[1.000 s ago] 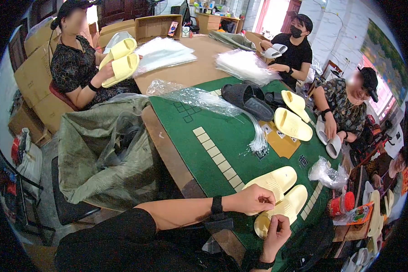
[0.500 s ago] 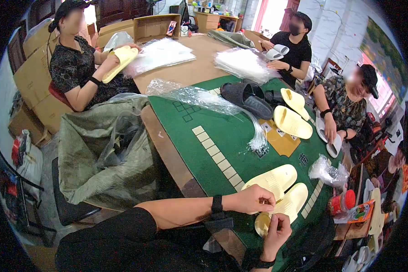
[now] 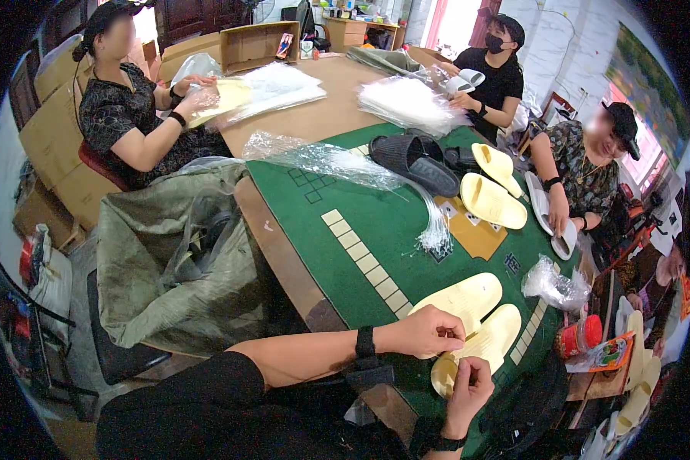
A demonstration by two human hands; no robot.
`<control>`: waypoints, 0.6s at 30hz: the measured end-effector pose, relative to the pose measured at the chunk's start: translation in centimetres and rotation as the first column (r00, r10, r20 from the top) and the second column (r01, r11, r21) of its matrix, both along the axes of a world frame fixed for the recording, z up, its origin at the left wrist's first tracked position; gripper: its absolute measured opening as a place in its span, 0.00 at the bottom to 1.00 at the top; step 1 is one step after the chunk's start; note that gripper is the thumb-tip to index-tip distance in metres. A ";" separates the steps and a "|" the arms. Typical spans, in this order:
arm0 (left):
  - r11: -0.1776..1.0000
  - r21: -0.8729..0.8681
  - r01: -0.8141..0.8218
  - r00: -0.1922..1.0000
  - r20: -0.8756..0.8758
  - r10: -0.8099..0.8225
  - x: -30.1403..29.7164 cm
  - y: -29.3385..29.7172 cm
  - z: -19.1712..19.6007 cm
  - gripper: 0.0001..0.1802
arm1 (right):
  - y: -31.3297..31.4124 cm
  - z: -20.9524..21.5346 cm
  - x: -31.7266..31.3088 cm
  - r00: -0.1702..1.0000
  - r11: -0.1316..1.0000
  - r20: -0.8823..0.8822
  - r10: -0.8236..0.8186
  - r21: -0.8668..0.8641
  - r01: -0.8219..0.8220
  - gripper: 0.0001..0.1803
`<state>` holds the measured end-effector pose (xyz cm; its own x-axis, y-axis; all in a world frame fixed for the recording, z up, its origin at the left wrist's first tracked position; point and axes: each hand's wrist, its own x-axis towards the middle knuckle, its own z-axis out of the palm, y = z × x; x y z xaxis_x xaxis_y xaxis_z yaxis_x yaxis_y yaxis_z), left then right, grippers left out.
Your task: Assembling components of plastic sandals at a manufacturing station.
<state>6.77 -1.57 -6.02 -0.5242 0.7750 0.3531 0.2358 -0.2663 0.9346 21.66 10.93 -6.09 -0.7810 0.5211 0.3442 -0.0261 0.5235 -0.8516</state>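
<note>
A pair of pale yellow slippers lies on the green table cover [image 3: 345, 307] just in front of me. My left hand [image 3: 428, 331] hovers over the left slipper [image 3: 471, 294], its thumb and fingers pinched together. Fingertips of my right hand [image 3: 470, 387] are also closed, near the strap end of the right slipper [image 3: 500, 333]. Whatever the two pinches hold is too fine to make out. Beyond them lies a bundle of thin clear plastic loop ties [image 3: 435, 236], spilling from a long clear bag [image 3: 322, 159].
Black slippers [image 3: 429, 175] and another yellow pair [image 3: 492, 203] lie farther back. Crumpled clear plastic [image 3: 553, 287] and a red-lidded jar [image 3: 579, 337] are at right. Co-workers sit around the table, handling slippers. A large green sack [image 3: 142, 268] stands at left beside the table edge.
My hands keep nearly the same pinched pose. The co-worker at left has lowered a yellow slipper toward the stack of clear bags. The view has shifted slightly.
</note>
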 end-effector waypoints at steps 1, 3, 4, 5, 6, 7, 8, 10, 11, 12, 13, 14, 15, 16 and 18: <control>1.000 0.000 0.023 1.000 -0.016 -0.023 0.0 0.0 0.0 0.09 | -0.1 0.0 0.0 1.000 1.000 0.001 0.000 0.000 0.000 0.06; 0.999 0.000 0.046 0.998 -0.030 -0.046 0.0 0.0 0.0 0.09 | -0.2 0.1 -0.1 1.000 1.000 -0.023 -0.003 0.003 0.003 0.06; 0.999 0.002 0.033 0.998 -0.062 -0.033 0.0 0.0 0.0 0.09 | -0.2 0.0 -0.1 1.000 1.000 -0.022 -0.003 0.003 0.003 0.06; 1.000 0.003 0.020 0.995 -0.093 -0.020 0.0 0.0 0.1 0.09 | -0.1 -0.1 0.0 1.000 1.000 -0.010 -0.006 0.001 0.006 0.06; 1.000 0.003 0.020 0.996 -0.093 -0.019 -0.1 0.0 0.0 0.09 | -0.1 -0.1 0.0 1.000 1.000 0.002 -0.010 -0.001 0.010 0.06; 1.000 0.003 0.007 0.997 -0.071 -0.007 -0.1 -0.1 -0.1 0.09 | -0.1 0.0 0.0 1.000 1.000 0.002 -0.009 -0.001 0.009 0.06; 1.000 0.003 -0.006 0.999 -0.050 0.006 -0.2 -0.1 -0.1 0.09 | -0.2 0.1 -0.1 1.000 1.000 -0.011 -0.008 0.014 0.008 0.06; 1.000 0.001 0.009 0.998 -0.059 -0.009 0.0 -0.1 0.2 0.09 | -0.3 0.1 -0.1 1.000 1.000 -0.021 -0.008 0.029 0.009 0.07; 1.000 0.000 0.023 0.997 -0.069 -0.023 0.1 -0.1 0.3 0.09 | -0.2 0.1 0.0 1.000 1.000 -0.017 -0.010 0.018 0.010 0.06; 1.000 0.000 0.022 0.997 -0.069 -0.022 0.1 -0.1 0.2 0.09 | -0.2 0.1 -0.1 1.000 1.000 -0.014 -0.009 0.007 0.010 0.06; 1.000 -0.012 0.026 0.997 -0.077 -0.027 -0.1 -0.2 0.1 0.09 | -0.3 0.2 -0.1 1.000 1.000 -0.014 -0.009 0.007 0.009 0.06; 0.999 -0.023 0.029 0.996 -0.085 -0.031 -0.1 -0.2 0.0 0.08 | -0.3 0.3 0.0 1.000 1.000 -0.007 -0.009 0.007 0.009 0.06; 0.999 -0.024 0.031 0.996 -0.085 -0.033 -0.1 -0.2 0.0 0.08 | -0.3 0.3 0.0 1.000 1.000 0.000 -0.011 0.007 0.011 0.06; 1.000 -0.011 0.016 0.998 -0.064 -0.016 -0.2 -0.3 0.1 0.08 | -0.3 0.2 0.0 1.000 1.000 0.001 -0.013 0.006 0.013 0.06; 1.000 0.002 0.000 0.999 -0.044 0.000 -0.1 -0.2 0.1 0.08 | -0.2 0.1 -0.1 1.000 1.000 -0.028 -0.006 0.002 0.006 0.06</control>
